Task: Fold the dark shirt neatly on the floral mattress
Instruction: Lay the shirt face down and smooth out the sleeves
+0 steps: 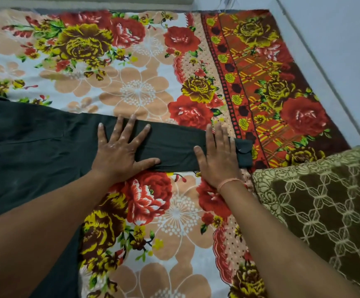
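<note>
Under both palms: one long sleeve of the dark shirt, stretched flat across the floral mattress
Left hand: fingers spread wide, pressing mid-sleeve, gripping nothing
Right hand: flat too, fingers together, just short of the buttoned cuff
Shirt body: off past the left hand
Beside the right wrist: brown patterned cushion, thin orange wrist thread
</note>
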